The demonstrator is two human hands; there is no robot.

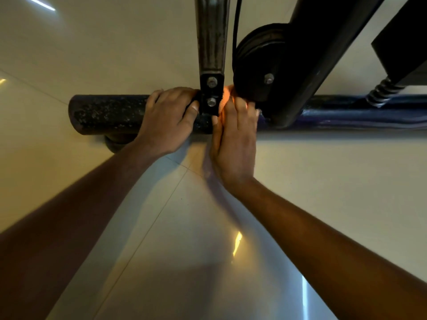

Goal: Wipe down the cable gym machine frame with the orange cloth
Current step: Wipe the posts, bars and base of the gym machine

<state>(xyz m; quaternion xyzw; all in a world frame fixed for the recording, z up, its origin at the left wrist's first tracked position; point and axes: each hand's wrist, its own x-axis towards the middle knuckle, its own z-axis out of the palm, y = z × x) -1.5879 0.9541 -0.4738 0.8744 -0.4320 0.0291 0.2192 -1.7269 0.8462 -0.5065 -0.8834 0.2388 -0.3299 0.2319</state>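
The machine's base is a dark round bar (104, 114) lying across the floor, with an upright post (211, 42) bolted to it by a bracket (211, 93). My left hand (168, 121) lies over the bar just left of the bracket, fingers curled over its top and thumb against the bracket. The orange cloth (226, 98) is wedged between the bracket and a black pulley wheel (258, 63). My right hand (235, 139) covers most of the cloth and presses it onto the bar, fingers reaching over it.
A black cable (236, 21) runs up from the pulley. A slanted black frame member (323, 54) and a coil spring (381, 91) stand to the right above the blue part of the bar (369, 112). Glossy tiled floor (184, 239) lies all around.
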